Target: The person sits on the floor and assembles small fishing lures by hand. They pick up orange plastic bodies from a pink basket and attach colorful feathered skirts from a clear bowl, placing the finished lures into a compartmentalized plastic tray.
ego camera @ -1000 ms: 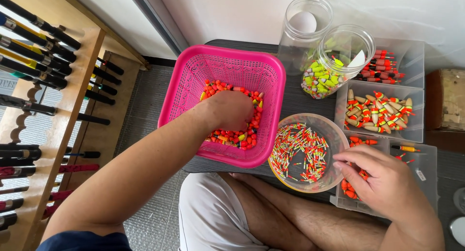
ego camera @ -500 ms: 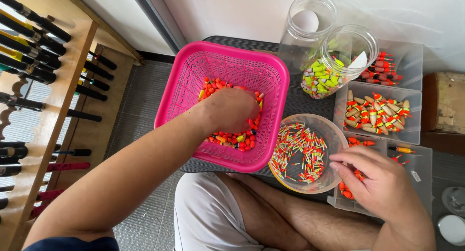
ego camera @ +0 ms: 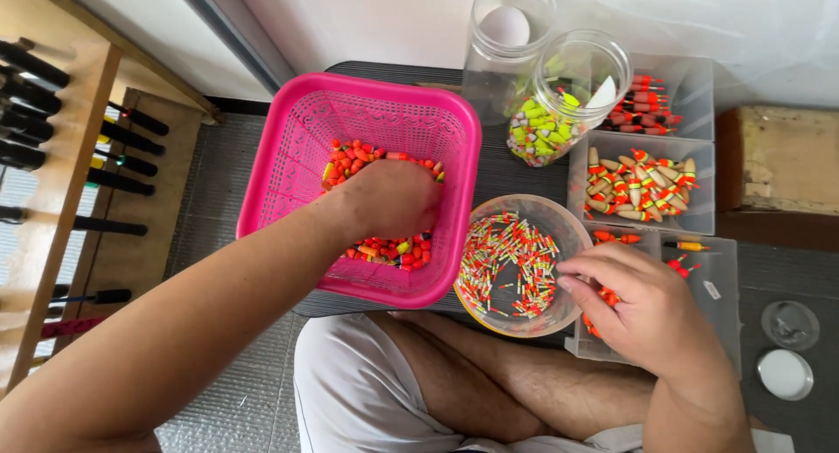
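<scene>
My left hand [ego camera: 389, 200] reaches into a pink plastic basket [ego camera: 297, 147] and rests, fingers curled, on a heap of small red, orange and yellow fishing floats [ego camera: 384, 243]. Whether it grips any floats is hidden. My right hand [ego camera: 642, 304] hovers at the right rim of a clear round bowl [ego camera: 559, 221] filled with thin red, white and green stick floats [ego camera: 507, 261]. Its fingers are bent together over a clear tray compartment [ego camera: 717, 278] holding several red floats.
Two clear jars stand at the back: one with a white ball [ego camera: 507, 25], one with yellow-green floats [ego camera: 546, 125]. Clear compartment trays of floats [ego camera: 642, 186] sit to the right. A wooden rack of dark rods [ego camera: 61, 112] stands left. My crossed legs [ego camera: 454, 383] are below.
My left hand has shifted slightly within the basket's float heap. My right hand stays at the bowl's right rim with small finger movement.
</scene>
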